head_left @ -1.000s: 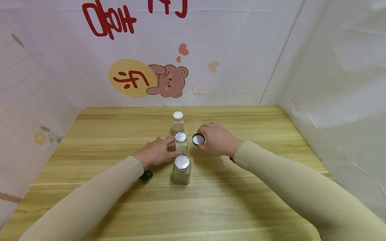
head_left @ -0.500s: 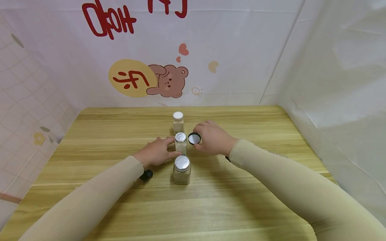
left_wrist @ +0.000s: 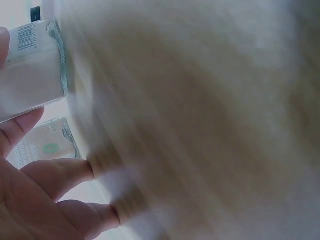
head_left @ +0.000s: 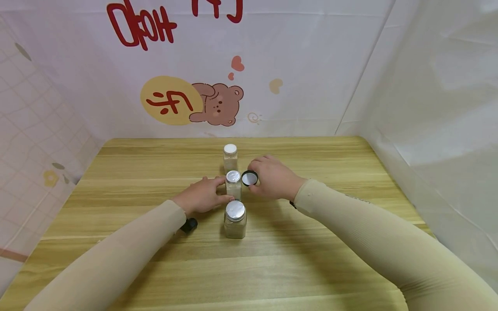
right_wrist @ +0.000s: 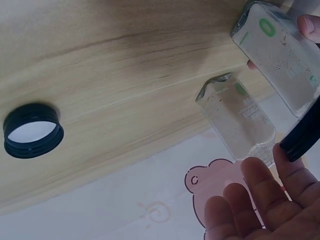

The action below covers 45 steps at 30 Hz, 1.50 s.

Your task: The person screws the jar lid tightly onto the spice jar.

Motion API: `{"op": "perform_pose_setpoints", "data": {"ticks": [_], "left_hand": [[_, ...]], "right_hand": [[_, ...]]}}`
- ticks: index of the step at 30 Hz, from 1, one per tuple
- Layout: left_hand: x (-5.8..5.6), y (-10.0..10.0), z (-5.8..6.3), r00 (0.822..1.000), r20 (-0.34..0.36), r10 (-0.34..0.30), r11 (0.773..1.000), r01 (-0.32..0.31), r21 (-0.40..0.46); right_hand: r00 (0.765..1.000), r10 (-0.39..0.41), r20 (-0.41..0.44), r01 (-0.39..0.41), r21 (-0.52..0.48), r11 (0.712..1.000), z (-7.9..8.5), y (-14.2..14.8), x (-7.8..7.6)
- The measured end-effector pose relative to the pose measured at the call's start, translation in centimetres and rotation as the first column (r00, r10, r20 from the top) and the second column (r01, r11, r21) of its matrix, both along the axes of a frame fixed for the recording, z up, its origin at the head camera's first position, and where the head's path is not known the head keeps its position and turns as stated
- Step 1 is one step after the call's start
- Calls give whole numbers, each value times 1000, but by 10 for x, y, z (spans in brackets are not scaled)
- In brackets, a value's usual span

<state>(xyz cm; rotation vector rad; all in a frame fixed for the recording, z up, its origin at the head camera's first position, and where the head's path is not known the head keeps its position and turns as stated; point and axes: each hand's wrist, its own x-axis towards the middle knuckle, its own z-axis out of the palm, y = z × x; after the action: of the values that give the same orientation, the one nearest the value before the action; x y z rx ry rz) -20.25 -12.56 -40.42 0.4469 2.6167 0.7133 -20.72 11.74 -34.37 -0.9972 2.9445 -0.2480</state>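
Note:
Three squarish clear glass jars with pale contents and silvery or white tops stand in a row: a front jar (head_left: 235, 224), a middle jar (head_left: 233, 190) and a back jar (head_left: 230, 162). My left hand (head_left: 204, 195) holds the middle jar between thumb and fingers from its left side. Two other left fingertips (left_wrist: 82, 170) rest on the tabletop. With thumb and fingers, my right hand (head_left: 276, 177) pinches a black lid (head_left: 250, 178), tilted so its white lining shows, just right of the middle jar's top. In the right wrist view, the lid (right_wrist: 302, 132) sits beside that jar's neck.
Another black lid (right_wrist: 32, 130) with a white inside lies on the wooden table (head_left: 241, 276), seen in the right wrist view. A black strap device (head_left: 189, 226) sits at my left wrist. Behind the table hangs a white printed backdrop (head_left: 311, 65).
My right hand has brought the black lid a little to the left, closer to the middle jar's top. The left hand and the jars have stayed in place.

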Motion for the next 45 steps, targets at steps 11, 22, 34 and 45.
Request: {"op": "perform_pose_setpoints", "data": {"ticks": [11, 22, 34, 45], "left_hand": [[0, 0, -1, 1000, -8, -9, 1000, 9, -16], [0, 0, 0, 1000, 0, -7, 1000, 7, -13], [1, 0, 0, 1000, -10, 0, 1000, 0, -30], [1, 0, -1, 1000, -24, -3, 999, 2, -33]], "right_hand": [[1000, 1, 25, 1, -58, 998, -3, 2, 0], [1000, 13, 6, -12, -98, 995, -6, 3, 0], [999, -3, 46, 9, -145, 989, -3, 3, 1], [999, 10, 48, -1, -193, 981, -6, 3, -1]]}}
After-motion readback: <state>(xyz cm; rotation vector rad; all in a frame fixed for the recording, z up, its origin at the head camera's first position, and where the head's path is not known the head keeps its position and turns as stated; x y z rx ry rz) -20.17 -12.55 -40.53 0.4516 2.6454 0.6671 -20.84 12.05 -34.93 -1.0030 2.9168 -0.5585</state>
